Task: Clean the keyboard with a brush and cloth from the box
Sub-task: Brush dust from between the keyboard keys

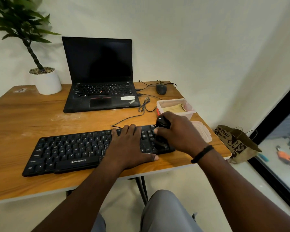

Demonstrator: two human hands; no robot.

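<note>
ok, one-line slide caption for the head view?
Right hand brushes the keyboard's right end with a black brush; left hand steadies it.

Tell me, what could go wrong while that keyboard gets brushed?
The keyboard lies close to the table front edge; hard strokes of the brush might nudge it off, though the left hand presses it down. The right hand works beside the lid near the table's right edge and could knock it off.

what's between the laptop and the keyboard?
Head view: only a thin black cable, partly coiled, lies on the wooden table between laptop and keyboard; otherwise bare wood.
</note>
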